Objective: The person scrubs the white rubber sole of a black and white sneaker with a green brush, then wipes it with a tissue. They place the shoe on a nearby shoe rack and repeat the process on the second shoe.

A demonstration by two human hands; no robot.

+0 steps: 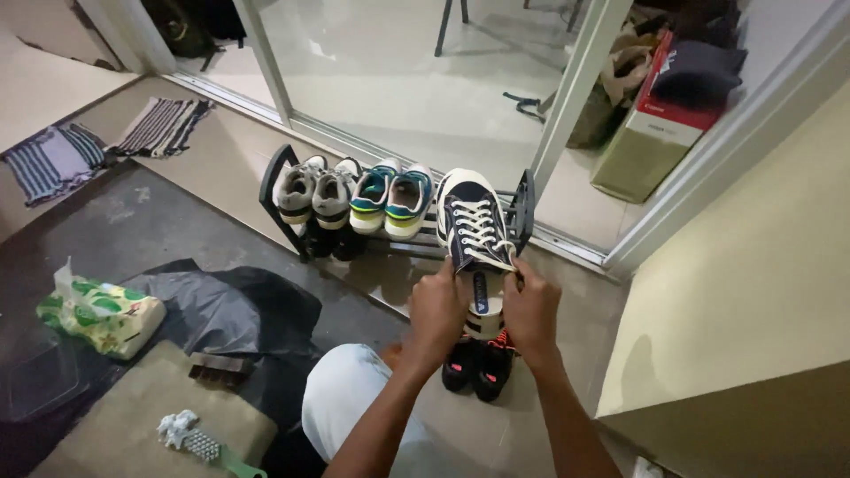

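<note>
I hold a dark navy sneaker (471,223) with white laces and a white toe cap upright in front of me, toe pointing away. My left hand (437,310) grips its left side near the tongue. My right hand (531,310) pinches the lace ends on its right side. Behind it stands a low black shoe rack (282,168) carrying a pair of grey-white sneakers (314,188) and a pair of teal and white sneakers (390,196). On the floor below my hands lies a black shoe with red laces (478,367).
A black plastic bag (226,305), a green-patterned tissue pack (102,314), a brown brush (220,367) and a green-handled scrub brush (199,443) on a tan mat lie at left. Striped mats (164,124) sit by the sliding glass door. A cardboard box (651,133) stands at right.
</note>
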